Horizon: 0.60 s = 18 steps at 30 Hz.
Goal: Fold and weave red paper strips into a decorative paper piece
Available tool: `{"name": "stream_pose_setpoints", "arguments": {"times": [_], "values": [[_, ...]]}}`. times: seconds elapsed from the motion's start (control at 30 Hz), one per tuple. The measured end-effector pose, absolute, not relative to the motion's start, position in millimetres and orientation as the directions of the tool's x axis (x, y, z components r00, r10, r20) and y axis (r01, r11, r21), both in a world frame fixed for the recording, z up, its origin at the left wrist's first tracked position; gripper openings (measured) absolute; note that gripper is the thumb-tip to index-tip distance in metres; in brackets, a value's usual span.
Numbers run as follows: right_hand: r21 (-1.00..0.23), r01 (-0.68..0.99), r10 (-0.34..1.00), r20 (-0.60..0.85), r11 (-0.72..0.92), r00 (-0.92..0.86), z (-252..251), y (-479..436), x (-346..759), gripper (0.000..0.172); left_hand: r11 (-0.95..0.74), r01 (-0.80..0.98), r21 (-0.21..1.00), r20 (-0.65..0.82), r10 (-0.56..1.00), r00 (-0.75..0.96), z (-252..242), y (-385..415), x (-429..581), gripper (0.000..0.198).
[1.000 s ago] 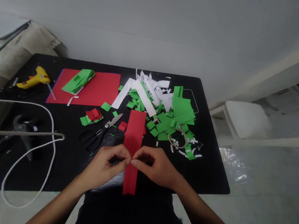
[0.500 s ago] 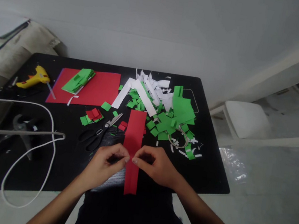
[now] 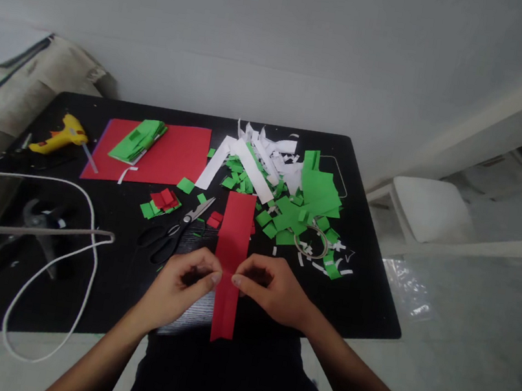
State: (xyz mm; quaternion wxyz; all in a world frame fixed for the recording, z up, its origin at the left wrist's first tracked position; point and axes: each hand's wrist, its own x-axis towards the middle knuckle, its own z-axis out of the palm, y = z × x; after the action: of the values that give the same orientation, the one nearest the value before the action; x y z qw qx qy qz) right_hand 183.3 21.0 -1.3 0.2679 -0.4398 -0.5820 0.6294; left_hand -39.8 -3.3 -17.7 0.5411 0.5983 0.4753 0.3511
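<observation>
A long red paper strip (image 3: 235, 231) lies lengthwise on the black table (image 3: 363, 302), its near end hanging past the table's front edge. My left hand (image 3: 178, 288) pinches the strip's left edge near its middle. On the opposite edge, my right hand (image 3: 271, 288) pinches it at the same height. Both hands have curled fingers, thumb against forefinger. Black-handled scissors (image 3: 177, 232) lie just left of the strip, a little beyond my left hand.
A heap of green and white paper scraps (image 3: 286, 186) sits behind the strip. A red sheet (image 3: 173, 156) with folded green paper (image 3: 138, 140) lies at back left, near a yellow glue gun (image 3: 59, 134). A white cable (image 3: 81, 247) loops at left. A tape ring (image 3: 313, 241) lies right.
My fingertips have drawn slightly apart toward the strip's two edges, and the strip's near end has shifted a little to the left.
</observation>
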Motion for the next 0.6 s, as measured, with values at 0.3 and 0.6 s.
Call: {"name": "stream_pose_setpoints", "arguments": {"times": [0.3, 0.6], "values": [[-0.968, 0.138, 0.854, -0.251, -0.211, -0.455, -2.8, 19.0, 182.9, 0.013, 0.041, 0.196, 0.98, -0.099, 0.95, 0.297, -18.9, -4.9, -38.5, 0.022], [-0.971, 0.103, 0.884, -0.24, -0.217, -0.401, -3.7, 20.8, 181.0, 0.018, 0.077, 0.174, 0.982, -0.113, 0.971, 0.208, -16.1, -1.1, -33.1, 0.02]]}}
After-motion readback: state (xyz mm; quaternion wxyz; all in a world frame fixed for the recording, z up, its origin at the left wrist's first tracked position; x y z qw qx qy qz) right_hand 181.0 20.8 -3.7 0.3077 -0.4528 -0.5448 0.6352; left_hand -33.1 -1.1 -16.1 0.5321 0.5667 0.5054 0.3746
